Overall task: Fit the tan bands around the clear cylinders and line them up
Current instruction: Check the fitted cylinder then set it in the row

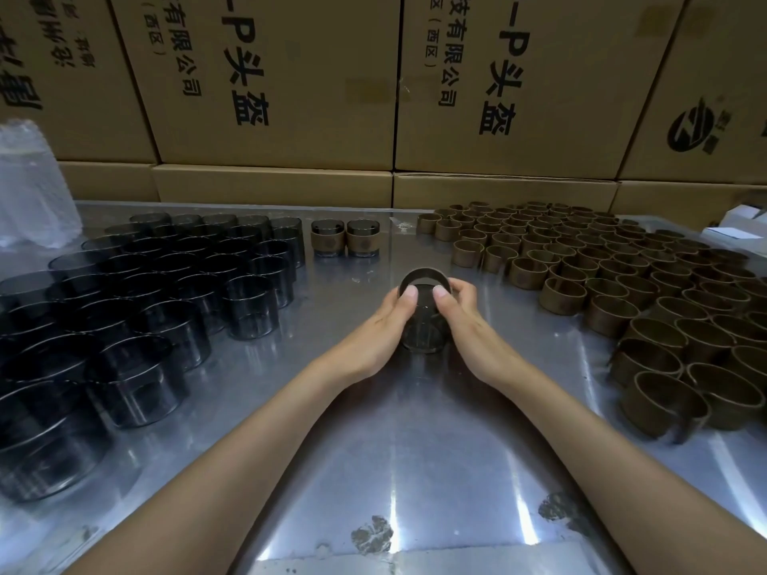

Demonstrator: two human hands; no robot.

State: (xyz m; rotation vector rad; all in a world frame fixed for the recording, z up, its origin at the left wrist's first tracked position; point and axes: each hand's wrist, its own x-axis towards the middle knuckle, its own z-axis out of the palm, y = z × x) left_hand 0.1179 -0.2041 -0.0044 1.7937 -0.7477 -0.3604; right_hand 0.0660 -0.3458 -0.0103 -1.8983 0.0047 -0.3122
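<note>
A smoky clear cylinder (423,334) stands on the metal table in the middle of the view. A tan band (424,276) sits around its top rim. My left hand (390,321) grips the left side, thumb on the band's near edge. On the right side my right hand (460,321) grips it, thumb on the band too. Two cylinders with bands fitted (345,237) stand side by side farther back. Several bare cylinders (166,284) are packed together at the left. Several loose tan bands (602,284) cover the right.
The metal table (373,471) has scuffed spots near its front edge. Cardboard boxes (290,97) with black print wall off the back. A clear plastic bag (29,184) stands at the far left. White cartons (743,226) lie at the far right.
</note>
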